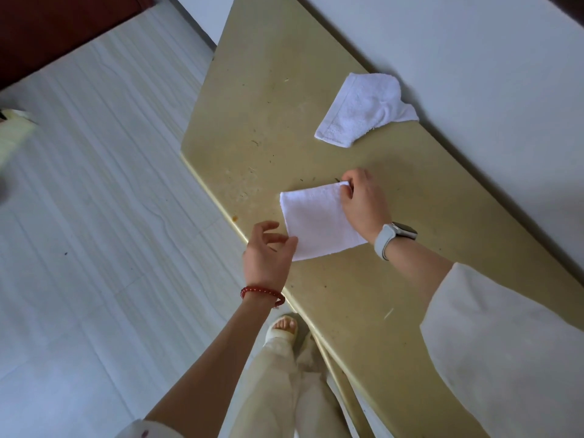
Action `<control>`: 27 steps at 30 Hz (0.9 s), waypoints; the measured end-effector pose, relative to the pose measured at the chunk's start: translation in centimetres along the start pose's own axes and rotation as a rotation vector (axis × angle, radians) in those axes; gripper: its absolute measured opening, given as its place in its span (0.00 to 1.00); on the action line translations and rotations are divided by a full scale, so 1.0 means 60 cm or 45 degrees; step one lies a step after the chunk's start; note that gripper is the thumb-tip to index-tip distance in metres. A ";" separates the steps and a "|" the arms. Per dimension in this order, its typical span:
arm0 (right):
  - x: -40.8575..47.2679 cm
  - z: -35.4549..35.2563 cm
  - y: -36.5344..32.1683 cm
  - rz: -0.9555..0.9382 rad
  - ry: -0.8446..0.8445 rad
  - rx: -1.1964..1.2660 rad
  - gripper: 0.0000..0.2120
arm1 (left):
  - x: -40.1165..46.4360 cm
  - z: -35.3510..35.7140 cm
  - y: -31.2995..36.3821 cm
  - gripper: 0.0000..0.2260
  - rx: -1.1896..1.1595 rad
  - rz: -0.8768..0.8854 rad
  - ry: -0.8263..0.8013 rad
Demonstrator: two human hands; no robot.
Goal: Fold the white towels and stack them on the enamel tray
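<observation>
Folded towel (319, 221) lies flat at the near-left edge of the bench (268, 99), a neat white rectangle. Right hand (361, 200) pinches its far corner between thumb and fingertips, palm resting on the cloth. Left hand (268, 252) hangs at the near corner, fingers loosely curled, thumb just touching the towel edge; it grips nothing.

Second towel (363, 109) sits farther along the bench against the wall (474, 42), loosely bunched, not yet folded.

Enamel tray: not in view anywhere. Its place cannot be told from here.

Risks, as judged:
- The folded towel lies close to the bench edge. A careless pull toward the near-left could drag it off onto the floor (94, 184).
- Held by one corner only, the layers may slip and fall open if lifted that way; a two-hand lift looks safer.
- The bench top carries specks and bits of debris (254, 142) near the towel; sliding the cloth across could pick up dirt.

Around: a watch (395, 237) on the right wrist, a red bead bracelet (262, 294) on the left. Between the two towels nothing stands but bare bench with scattered bits.
</observation>
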State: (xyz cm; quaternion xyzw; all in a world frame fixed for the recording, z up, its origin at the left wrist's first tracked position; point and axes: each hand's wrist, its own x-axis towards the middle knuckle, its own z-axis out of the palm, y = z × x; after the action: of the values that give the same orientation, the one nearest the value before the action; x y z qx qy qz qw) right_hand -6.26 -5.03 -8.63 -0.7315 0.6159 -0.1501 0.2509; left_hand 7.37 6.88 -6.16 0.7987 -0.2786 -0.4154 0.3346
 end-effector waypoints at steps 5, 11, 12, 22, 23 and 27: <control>-0.001 -0.001 -0.003 0.007 -0.019 -0.034 0.08 | 0.002 0.005 -0.004 0.20 0.152 0.022 -0.201; -0.003 0.001 -0.001 -0.007 -0.004 -0.053 0.08 | -0.009 0.003 -0.005 0.22 0.485 0.018 -0.150; -0.003 0.000 -0.002 0.004 -0.009 -0.046 0.08 | -0.010 0.004 -0.001 0.22 0.581 0.031 -0.130; -0.019 -0.045 0.016 0.198 -0.113 0.444 0.15 | 0.054 0.054 -0.003 0.24 1.380 0.901 -0.191; -0.026 -0.049 0.024 0.228 -0.149 0.484 0.15 | 0.056 0.056 -0.008 0.24 1.427 0.880 -0.227; -0.059 -0.055 0.051 0.172 -0.174 0.609 0.16 | 0.055 0.060 -0.010 0.30 1.485 0.825 -0.301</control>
State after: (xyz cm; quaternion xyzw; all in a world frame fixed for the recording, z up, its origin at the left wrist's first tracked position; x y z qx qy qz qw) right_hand -11.21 -2.50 -7.25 -0.6171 0.5918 -0.2246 0.4675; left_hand 6.04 3.79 -9.76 0.6739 -0.7171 -0.1605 -0.0761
